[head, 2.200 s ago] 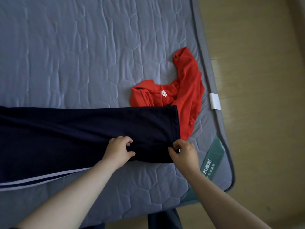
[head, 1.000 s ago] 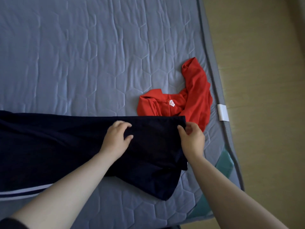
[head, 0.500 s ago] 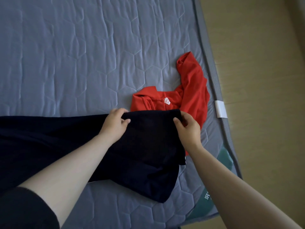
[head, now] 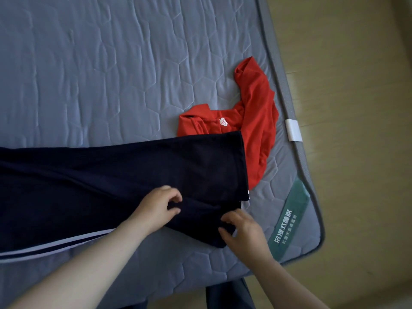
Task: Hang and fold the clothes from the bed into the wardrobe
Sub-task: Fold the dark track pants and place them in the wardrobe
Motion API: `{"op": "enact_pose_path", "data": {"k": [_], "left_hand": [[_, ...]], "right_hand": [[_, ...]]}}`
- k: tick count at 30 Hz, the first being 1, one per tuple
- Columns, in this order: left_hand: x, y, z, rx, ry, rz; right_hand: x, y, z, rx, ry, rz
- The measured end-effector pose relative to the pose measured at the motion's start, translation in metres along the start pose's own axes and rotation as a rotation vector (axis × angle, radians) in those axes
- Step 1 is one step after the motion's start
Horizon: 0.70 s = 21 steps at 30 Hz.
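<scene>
Dark navy trousers with white side stripes lie flat across the grey quilted mattress, their leg ends toward the right. My left hand pinches a fold of the navy fabric near the lower leg end. A little to its right, my right hand grips the lower leg's hem corner. A crumpled red garment with a white neck label lies beyond the trousers, partly covered by the upper leg end.
The mattress's right edge and near corner with a green label border a wooden floor. A white tag sits on the mattress edge. Dark fabric shows below the front edge.
Both hands let go of the upper leg end, which now lies flat over the red garment's edge, and moved toward me to take hold of the lower leg end.
</scene>
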State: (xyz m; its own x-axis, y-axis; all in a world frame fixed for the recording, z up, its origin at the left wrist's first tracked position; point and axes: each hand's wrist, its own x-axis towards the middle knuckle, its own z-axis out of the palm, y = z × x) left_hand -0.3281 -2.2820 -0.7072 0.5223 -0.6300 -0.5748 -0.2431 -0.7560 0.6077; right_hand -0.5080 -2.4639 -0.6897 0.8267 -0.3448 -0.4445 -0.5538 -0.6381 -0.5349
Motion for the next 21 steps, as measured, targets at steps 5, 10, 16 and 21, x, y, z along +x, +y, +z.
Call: {"op": "enact_pose_path", "data": {"k": [5,10,16,21], "left_hand": [[-0.025,-0.029,0.005,0.501,-0.108,0.115],[-0.028,-0.035,0.013,0.528,0.081,0.182],[-0.021,-0.039,0.018,0.381,0.087,0.091],[-0.023,-0.020,-0.009,0.229,0.261,0.041]], "right_hand": [[-0.012,-0.007,0.024,-0.512,-0.233,-0.041],[-0.003,0.002,0.036,-0.578,0.012,-0.157],[-0.006,0.005,0.028,-0.249,0.113,-0.139],[0.000,-0.015,-0.004,0.313,0.366,0.175]]}}
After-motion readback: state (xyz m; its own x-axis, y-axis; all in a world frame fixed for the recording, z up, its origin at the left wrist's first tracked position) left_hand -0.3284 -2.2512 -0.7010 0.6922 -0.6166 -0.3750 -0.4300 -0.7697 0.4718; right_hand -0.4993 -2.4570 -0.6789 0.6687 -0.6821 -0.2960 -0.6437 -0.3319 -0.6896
